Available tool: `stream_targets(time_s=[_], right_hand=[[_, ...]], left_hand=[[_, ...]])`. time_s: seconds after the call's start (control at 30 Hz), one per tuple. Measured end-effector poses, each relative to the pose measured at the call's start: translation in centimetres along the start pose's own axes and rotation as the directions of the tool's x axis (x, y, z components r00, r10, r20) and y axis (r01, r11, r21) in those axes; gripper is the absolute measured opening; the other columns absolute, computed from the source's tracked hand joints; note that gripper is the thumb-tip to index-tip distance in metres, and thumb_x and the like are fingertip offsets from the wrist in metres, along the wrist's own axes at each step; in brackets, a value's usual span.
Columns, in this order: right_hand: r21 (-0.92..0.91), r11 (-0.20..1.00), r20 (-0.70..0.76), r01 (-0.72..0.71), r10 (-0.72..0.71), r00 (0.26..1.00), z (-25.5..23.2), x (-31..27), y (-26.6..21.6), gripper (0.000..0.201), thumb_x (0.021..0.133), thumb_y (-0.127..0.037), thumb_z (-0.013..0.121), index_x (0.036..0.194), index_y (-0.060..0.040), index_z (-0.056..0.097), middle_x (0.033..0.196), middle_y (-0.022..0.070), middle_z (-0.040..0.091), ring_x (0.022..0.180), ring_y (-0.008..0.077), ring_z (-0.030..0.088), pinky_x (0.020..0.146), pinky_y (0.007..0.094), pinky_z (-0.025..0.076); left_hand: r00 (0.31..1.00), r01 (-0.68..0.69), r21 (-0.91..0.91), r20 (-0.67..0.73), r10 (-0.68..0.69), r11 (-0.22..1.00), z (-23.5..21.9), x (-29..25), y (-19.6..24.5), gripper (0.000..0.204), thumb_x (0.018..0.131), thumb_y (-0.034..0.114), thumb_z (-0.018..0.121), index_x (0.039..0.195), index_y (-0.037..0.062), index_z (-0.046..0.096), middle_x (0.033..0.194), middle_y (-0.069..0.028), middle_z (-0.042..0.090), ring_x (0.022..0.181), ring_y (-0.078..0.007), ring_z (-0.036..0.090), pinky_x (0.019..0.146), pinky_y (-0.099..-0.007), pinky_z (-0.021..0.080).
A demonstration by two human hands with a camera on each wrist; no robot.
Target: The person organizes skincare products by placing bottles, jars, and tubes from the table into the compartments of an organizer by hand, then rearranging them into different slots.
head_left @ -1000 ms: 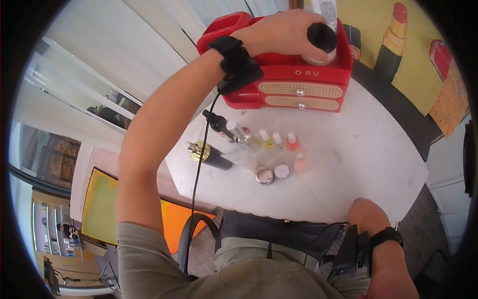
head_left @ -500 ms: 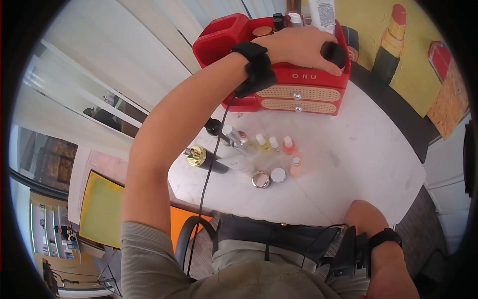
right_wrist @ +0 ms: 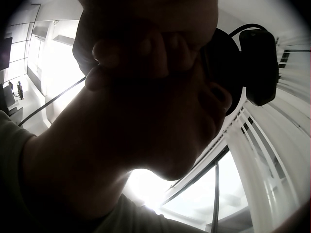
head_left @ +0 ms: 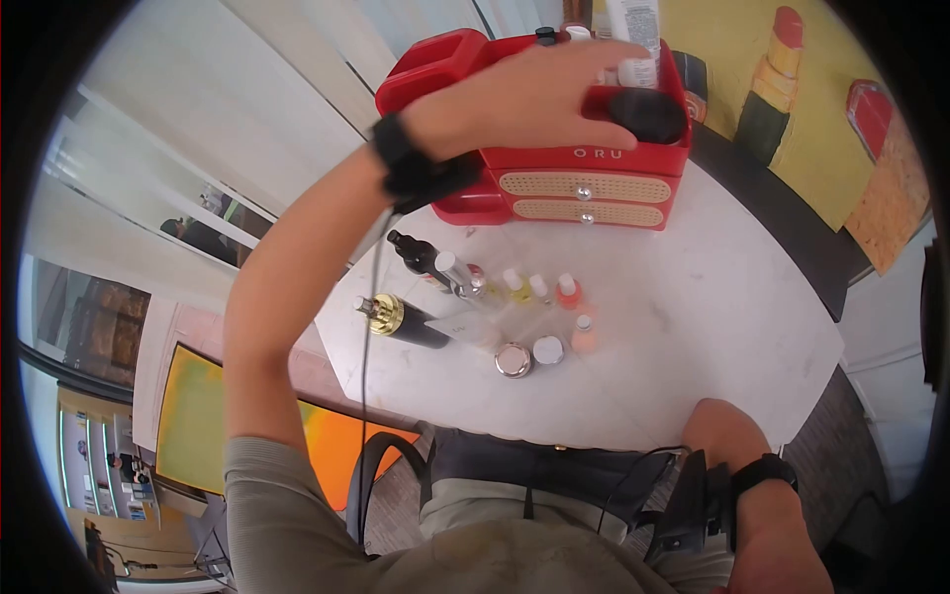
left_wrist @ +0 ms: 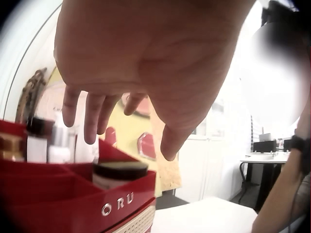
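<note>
In the head view my left hand (head_left: 529,97) is held over the red organizer (head_left: 584,158), fingers extended and apart. By the fingers, a black-lidded jar (head_left: 648,117) sits in the organizer's front right compartment. The left wrist view shows an open gap between the hand (left_wrist: 146,58) and the jar (left_wrist: 120,174); nothing is held. My right hand (head_left: 727,431) rests at the table's front edge, lower right. Seen dark in the right wrist view, the right hand (right_wrist: 150,29) has loosely curled fingers with nothing visible in them.
Several bottles stand mid-table, among them a dark bottle (head_left: 414,252) and a gold-topped pump bottle (head_left: 388,315). Two small jars are in front, one with a silver lid (head_left: 513,359). A white tube (head_left: 638,40) stands in the organizer. A cable (head_left: 366,396) hangs from the left wrist.
My left hand has let go of the black-lidded jar and drawn back to the left, its fingers straightening. The jar has gone down into the compartment. My right hand stays in place.
</note>
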State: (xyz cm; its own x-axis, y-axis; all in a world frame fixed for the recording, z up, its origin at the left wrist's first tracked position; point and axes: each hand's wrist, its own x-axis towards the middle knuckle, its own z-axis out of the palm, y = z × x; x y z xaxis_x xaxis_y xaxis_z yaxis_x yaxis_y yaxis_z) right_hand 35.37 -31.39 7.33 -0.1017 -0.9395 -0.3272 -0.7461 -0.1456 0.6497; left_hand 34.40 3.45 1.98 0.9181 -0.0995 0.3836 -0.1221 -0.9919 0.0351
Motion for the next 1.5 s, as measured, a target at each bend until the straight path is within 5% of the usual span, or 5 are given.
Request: stream_targets(time_s=[0.3, 0.7, 1.03, 1.23, 1.5], right_hand=[[0.333, 0.830, -0.181, -0.447, 0.521, 0.834, 2.7, -2.0, -1.1, 0.026, 0.074, -0.015, 0.077, 0.062, -0.0059, 0.056, 0.059, 0.0021, 0.054, 0.050, 0.0157, 0.054, 0.043, 0.0325, 0.039], [0.440, 0.184, -0.177, -0.879, 0.977, 0.116, 6.4, -6.2, -1.8, 0.022, 0.078, -0.010, 0.071, 0.062, -0.0042, 0.058, 0.059, 0.0024, 0.056, 0.049, 0.0176, 0.054, 0.045, 0.0339, 0.042], [0.029, -0.532, -0.047, -0.846, 0.845, -0.533, 4.6, -7.1, -3.8, 0.045, 0.091, -0.048, 0.076, 0.066, -0.0096, 0.071, 0.055, -0.0024, 0.064, 0.041, 0.0107, 0.055, 0.042, 0.0225, 0.035], [0.013, -0.642, 0.012, -0.766, 0.766, -0.642, 5.7, -9.8, -5.2, 0.044, 0.089, -0.044, 0.080, 0.074, -0.0029, 0.073, 0.053, 0.0007, 0.054, 0.044, 0.0125, 0.054, 0.040, 0.0236, 0.034], [-0.183, -0.883, 0.036, -0.432, 0.434, -0.900, 8.1, -10.1, -5.6, 0.027, 0.078, -0.027, 0.087, 0.079, -0.0042, 0.074, 0.056, 0.0028, 0.058, 0.046, 0.0170, 0.056, 0.044, 0.0293, 0.039]], left_hand=[[0.978, 0.006, -0.147, 0.206, 0.025, 0.989, -12.2, -14.0, 11.4, 0.058, 0.085, 0.036, 0.084, 0.128, 0.0016, 0.067, 0.117, -0.0155, 0.072, 0.102, -0.0244, 0.071, 0.087, -0.0400, 0.055], [0.611, 0.072, -0.925, 0.336, 0.717, 0.372, 13.6, -18.2, 18.8, 0.039, 0.092, 0.039, 0.073, 0.116, 0.0076, 0.068, 0.105, -0.0073, 0.073, 0.097, -0.0264, 0.069, 0.088, -0.0416, 0.050], [0.668, 0.198, -0.976, 0.200, 0.717, 0.088, 14.8, -17.5, 17.9, 0.032, 0.093, 0.035, 0.072, 0.108, 0.0064, 0.069, 0.088, -0.0075, 0.074, 0.084, -0.0265, 0.071, 0.071, -0.0417, 0.053], [0.705, -0.638, -0.663, -0.299, 0.643, 0.392, -1.0, -19.2, 14.3, 0.029, 0.088, 0.026, 0.070, 0.072, 0.0040, 0.060, 0.068, -0.0089, 0.063, 0.065, -0.0220, 0.065, 0.055, -0.0379, 0.045], [0.653, -0.756, -0.364, -0.370, 0.661, 0.543, -12.8, -25.0, 8.8, 0.013, 0.066, 0.018, 0.065, 0.066, 0.0056, 0.062, 0.065, -0.0051, 0.054, 0.057, -0.0208, 0.052, 0.047, -0.0353, 0.035]])
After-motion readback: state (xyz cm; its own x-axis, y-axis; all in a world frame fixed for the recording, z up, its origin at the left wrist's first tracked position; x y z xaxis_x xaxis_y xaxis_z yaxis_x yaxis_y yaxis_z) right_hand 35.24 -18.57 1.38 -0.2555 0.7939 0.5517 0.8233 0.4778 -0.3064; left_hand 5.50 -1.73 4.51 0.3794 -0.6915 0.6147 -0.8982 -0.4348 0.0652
